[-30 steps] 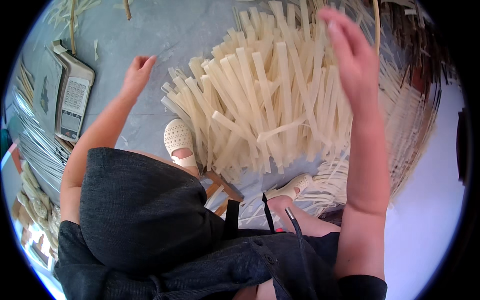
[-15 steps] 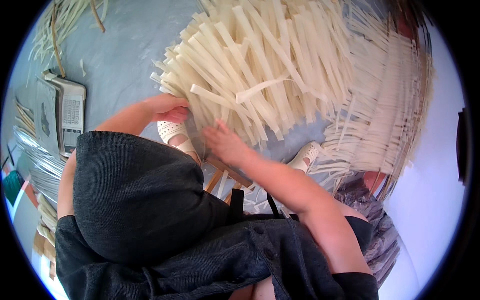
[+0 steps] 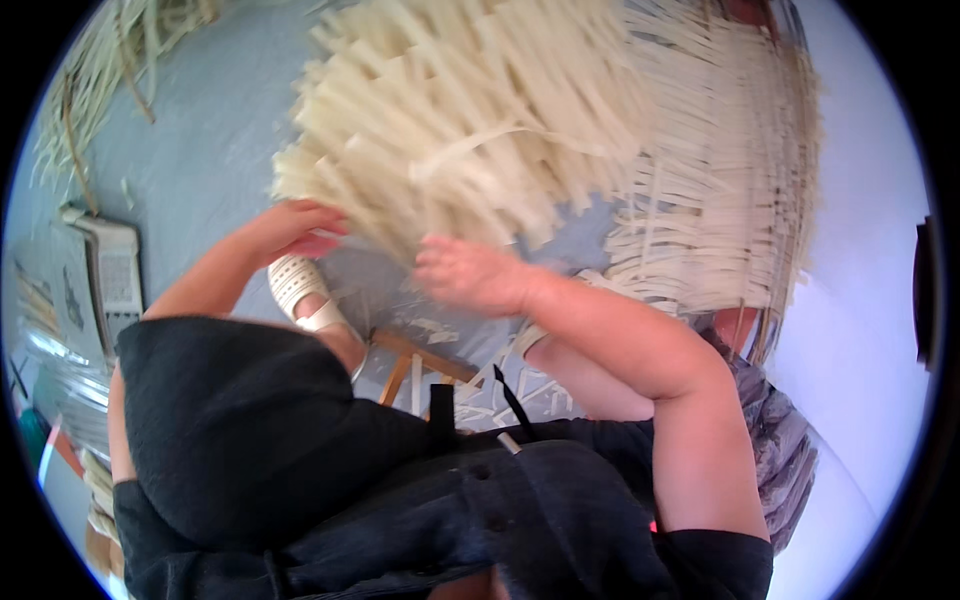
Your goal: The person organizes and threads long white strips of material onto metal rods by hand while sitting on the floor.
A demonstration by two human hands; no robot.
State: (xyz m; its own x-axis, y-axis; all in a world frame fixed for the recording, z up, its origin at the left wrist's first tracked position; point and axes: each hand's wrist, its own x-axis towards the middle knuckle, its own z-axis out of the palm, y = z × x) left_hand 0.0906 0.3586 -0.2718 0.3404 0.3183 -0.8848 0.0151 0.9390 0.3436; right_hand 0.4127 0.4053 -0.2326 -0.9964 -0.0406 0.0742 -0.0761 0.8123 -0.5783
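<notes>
A large heap of flat, cream-coloured strips [image 3: 470, 110] lies on the floor before me, its ends fanned toward my hands. My left hand [image 3: 295, 228] is by the heap's near left corner, fingers stretched out and apart from the thumb, with nothing visible between them. At the near edge of the heap is my right hand [image 3: 468, 275], its fingers bent toward the strip ends. Motion blur hides whether those fingers grip a strip or only touch the ends.
To the right, more strips [image 3: 700, 220] lie in a row along thin rods. A scale [image 3: 115, 265] stands at the left, near further strips [image 3: 95, 110] and sticks. Below my hands are a wooden stool [image 3: 425, 358] and my shoe [image 3: 292, 285]. Dark plastic wrap [image 3: 775, 430] lies lower right.
The whole view has shifted, so the heap and scale appear farther left. My right hand's spread fingers have bent in at the heap's near edge. My left hand has opened out slightly.
</notes>
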